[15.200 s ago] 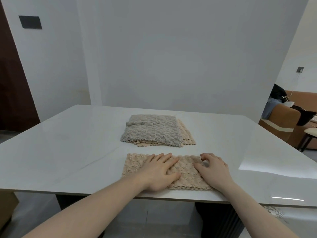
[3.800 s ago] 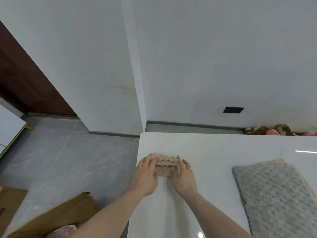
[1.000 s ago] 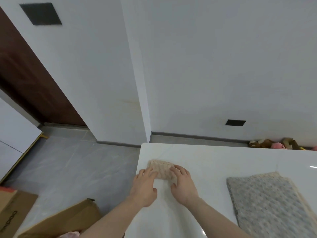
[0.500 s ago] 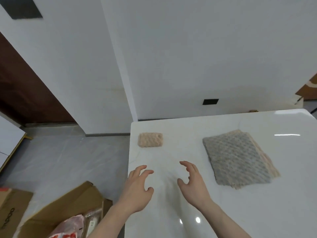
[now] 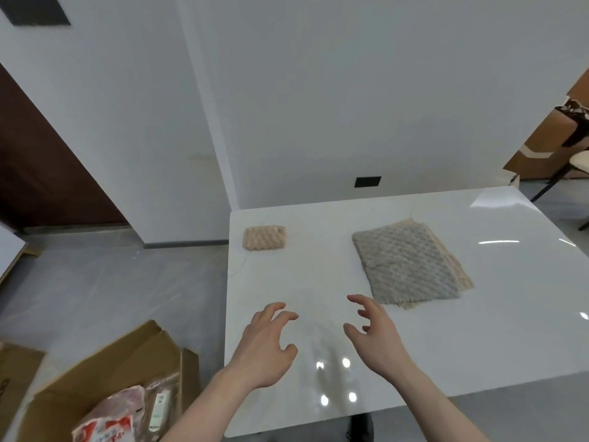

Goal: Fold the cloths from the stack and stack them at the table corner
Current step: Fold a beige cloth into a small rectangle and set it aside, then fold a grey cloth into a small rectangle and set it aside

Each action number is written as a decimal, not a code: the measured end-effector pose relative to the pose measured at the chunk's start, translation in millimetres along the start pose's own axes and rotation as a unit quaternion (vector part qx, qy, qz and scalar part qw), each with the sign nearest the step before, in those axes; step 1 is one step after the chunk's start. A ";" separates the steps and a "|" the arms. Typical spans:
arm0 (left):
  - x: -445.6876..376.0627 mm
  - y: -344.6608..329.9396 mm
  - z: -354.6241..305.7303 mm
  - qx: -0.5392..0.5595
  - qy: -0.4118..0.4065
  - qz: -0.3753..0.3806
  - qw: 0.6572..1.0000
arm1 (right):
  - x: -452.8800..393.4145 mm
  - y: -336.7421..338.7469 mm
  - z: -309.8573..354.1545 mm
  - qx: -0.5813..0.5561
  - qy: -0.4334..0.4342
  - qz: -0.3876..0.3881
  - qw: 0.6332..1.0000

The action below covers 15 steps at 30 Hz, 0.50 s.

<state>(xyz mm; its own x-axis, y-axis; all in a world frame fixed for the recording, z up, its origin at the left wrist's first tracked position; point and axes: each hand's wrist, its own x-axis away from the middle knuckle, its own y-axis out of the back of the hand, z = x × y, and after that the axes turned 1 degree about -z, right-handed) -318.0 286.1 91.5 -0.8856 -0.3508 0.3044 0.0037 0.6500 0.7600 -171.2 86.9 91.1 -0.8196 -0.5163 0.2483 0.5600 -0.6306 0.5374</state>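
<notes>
Resting alone at the table point(image 5: 414, 362) corner: 1 folded beige cloth point(image 5: 264, 238), just released — left hand point(image 5: 266, 342) and right hand point(image 5: 376, 338) withdrawn, empty, fingers spread; stack point(image 5: 404, 266) awaits next.

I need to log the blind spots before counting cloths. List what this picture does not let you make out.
- Stack of cloths, head view: how many lie under the grey top cloth; it covers all but beige edges.
- Folded beige cloth: its layers, too small and blurred.
- Cardboard box: contents cut by the bottom edge; package print blurred.
- Table: underside and legs hidden by its top.
- Left hand and right hand: palms face away.
</notes>
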 end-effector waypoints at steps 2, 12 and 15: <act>-0.9 -3.7 -8.3 -0.001 0.005 -0.007 1.000 | -2.0 10.4 -2.1 -0.001 0.007 0.009 1.000; -47.9 -60.8 -112.6 0.025 0.050 -0.069 0.996 | -34.2 127.1 -59.9 0.034 0.055 0.067 0.996; -55.4 -84.6 -149.4 0.039 0.058 -0.074 0.995 | -44.2 166.5 -87.3 0.039 0.056 0.074 0.995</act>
<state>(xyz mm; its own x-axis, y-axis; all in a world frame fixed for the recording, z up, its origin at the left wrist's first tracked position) -199.9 149.8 96.2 -0.8142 -0.5187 0.2608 -0.1616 0.6340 0.7563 -31.2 -45.9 99.2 -0.7079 -0.6642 0.2401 0.6587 -0.4982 0.5638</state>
